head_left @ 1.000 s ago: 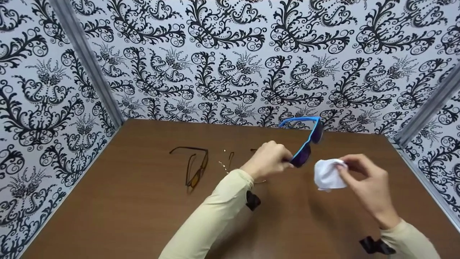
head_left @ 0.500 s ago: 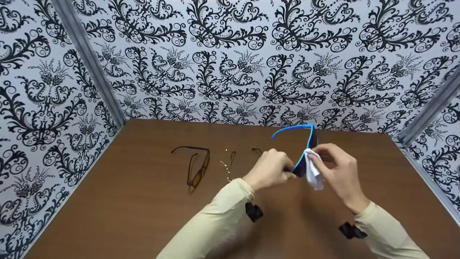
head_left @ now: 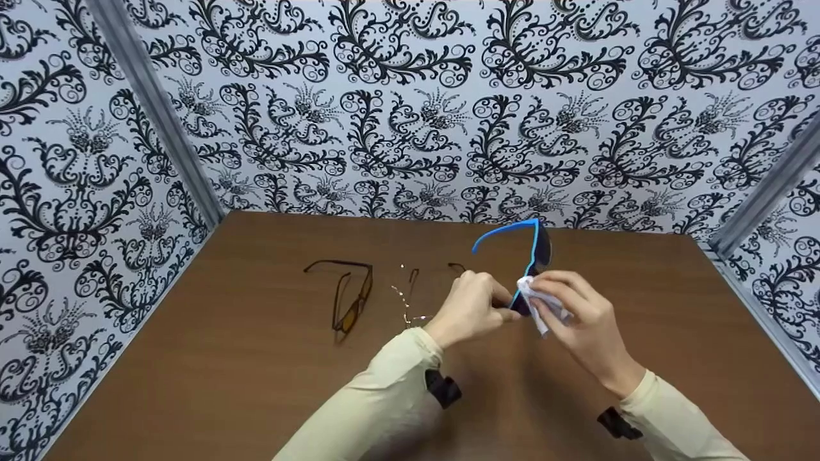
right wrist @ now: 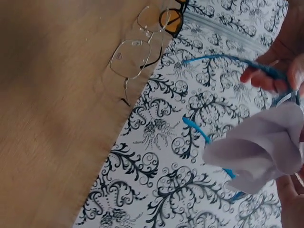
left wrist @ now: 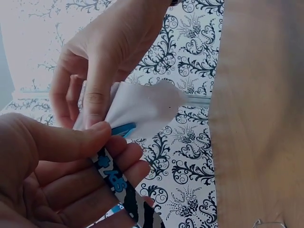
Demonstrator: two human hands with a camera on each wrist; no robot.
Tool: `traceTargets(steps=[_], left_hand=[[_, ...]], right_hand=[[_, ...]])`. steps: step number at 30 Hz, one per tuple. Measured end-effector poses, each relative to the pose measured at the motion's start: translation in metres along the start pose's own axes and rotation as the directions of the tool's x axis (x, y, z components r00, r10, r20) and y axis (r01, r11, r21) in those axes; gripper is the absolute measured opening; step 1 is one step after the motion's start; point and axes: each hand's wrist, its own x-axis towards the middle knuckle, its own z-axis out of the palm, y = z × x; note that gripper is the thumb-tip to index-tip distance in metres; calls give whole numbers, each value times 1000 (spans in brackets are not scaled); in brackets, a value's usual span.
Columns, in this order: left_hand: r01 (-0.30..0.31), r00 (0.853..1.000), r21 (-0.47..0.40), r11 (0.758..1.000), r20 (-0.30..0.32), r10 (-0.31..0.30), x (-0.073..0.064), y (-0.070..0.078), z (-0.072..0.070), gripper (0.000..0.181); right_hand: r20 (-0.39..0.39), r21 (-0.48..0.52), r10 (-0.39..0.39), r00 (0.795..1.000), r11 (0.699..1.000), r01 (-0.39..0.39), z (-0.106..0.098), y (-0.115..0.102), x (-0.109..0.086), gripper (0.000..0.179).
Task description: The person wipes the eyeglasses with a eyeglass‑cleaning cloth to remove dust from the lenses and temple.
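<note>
Blue-framed sunglasses [head_left: 533, 253] with dark lenses are held up over the table, one temple reaching back toward the wall. My left hand [head_left: 471, 306] grips them at the near end; in the left wrist view, its thumb and fingers pinch a temple [left wrist: 118, 185] patterned black and white on its outer side. Pinched in my right hand [head_left: 586, 323] is a white cloth [right wrist: 256, 145], pressed against the near lens and folded over the frame edge. The cloth and fingers hide most of that lens.
Black-framed glasses [head_left: 351, 315] with amber lenses lie unfolded on the brown table [head_left: 211, 371]. Beside them are thin wire-rimmed glasses [right wrist: 128, 59] with clear lenses, partly behind my left arm in the head view. Patterned walls [head_left: 410, 128] enclose the table's back and sides.
My right hand has brought the cloth leftward onto the near lens, from where it was held apart. My left hand has shifted the sunglasses slightly left and turned them more upright.
</note>
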Motion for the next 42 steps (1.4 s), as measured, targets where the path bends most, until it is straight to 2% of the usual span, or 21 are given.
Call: traceTargets(steps=[2, 4, 7, 11, 15, 20, 24, 29, 36, 42], left_hand=[[-8, 1000, -4, 1000, -29, 8, -1, 0, -1, 6], [-14, 998, -5, 1000, -55, 13, -2, 0, -1, 5], [-7, 998, -15, 1000, -65, 6, -4, 0, -1, 6], [19, 999, -57, 998, -37, -21, -7, 1, -2, 3], [42, 999, -94, 995, -5, -42, -10, 1, -5, 3], [25, 999, -93, 995, 51, -20, -14, 3, -7, 5], [16, 997, -98, 995, 80, -8, -17, 4, -5, 6], [22, 997, -94, 995, 77, -15, -20, 2, -1, 6], [31, 997, -97, 995, 67, -25, -25, -4, 3, 8], [17, 998, -119, 993, 65, -10, -25, -5, 4, 5]], right_hand=[[-17, 15, -68, 998, 998, 68, 4, -10, 3, 27], [-24, 26, -120, 993, 992, 120, 6, -21, 6, 28], [-6, 47, -145, 989, 988, 145, 4, -31, 8, 27], [8, 28, -143, 990, 989, 143, 0, -26, 2, 26], [-13, -41, -112, 994, 993, 112, -3, -14, -6, 28], [-72, -120, -23, 997, 993, 15, -4, -2, -9, 31], [-79, -118, 21, 997, 993, -30, -2, -2, -8, 29], [-47, -91, 4, 999, 996, -8, 4, -12, -10, 28], [56, -87, -67, 996, 994, 71, 10, -24, -19, 26], [88, -92, -51, 995, 994, 59, 8, -25, -25, 26]])
